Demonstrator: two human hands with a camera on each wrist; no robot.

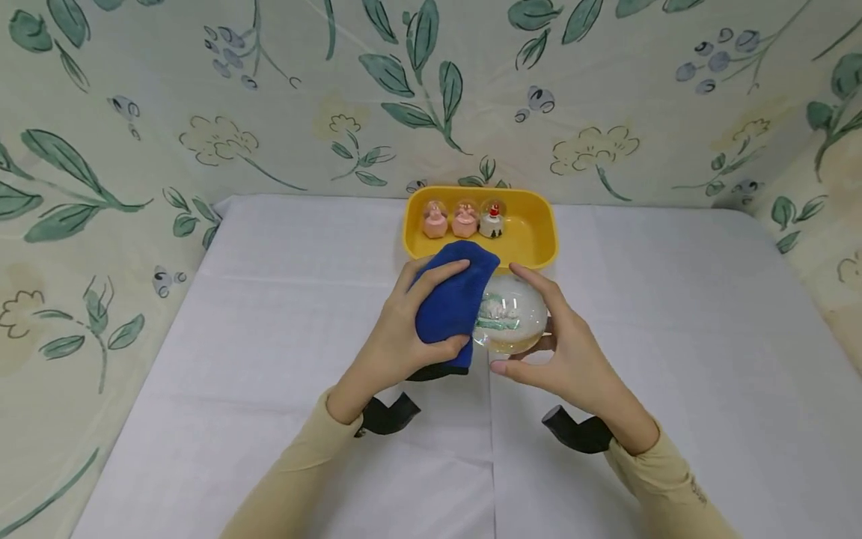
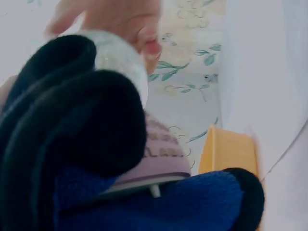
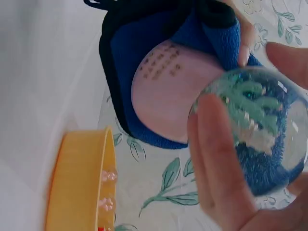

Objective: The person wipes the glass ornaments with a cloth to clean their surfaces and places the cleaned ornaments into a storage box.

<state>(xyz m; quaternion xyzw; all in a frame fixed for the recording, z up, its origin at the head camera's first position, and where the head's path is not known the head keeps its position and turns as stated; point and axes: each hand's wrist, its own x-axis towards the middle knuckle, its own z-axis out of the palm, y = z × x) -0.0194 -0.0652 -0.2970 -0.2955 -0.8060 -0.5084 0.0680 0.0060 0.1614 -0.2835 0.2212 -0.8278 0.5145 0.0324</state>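
A snow globe (image 1: 515, 314) lies on its side between both hands, its clear dome turned to the right. My left hand (image 1: 393, 337) grips a blue cloth (image 1: 454, 296) with black edging, which is wrapped about the globe's base. In the right wrist view the pink base (image 3: 168, 96) with rows of small lettering shows inside the cloth. Curved around the clear dome, the fingers and thumb of my right hand (image 1: 572, 348) hold it. Green and white shapes (image 3: 255, 110) are visible inside the dome.
Behind the hands stands a yellow tray (image 1: 535, 243). Two small pink globe figurines (image 1: 435, 221) and a white one (image 1: 491, 221) with a red top sit in its left and middle part. A white cloth (image 1: 269, 337) covers the table, and a leaf-patterned curtain (image 1: 471, 97) hangs behind.
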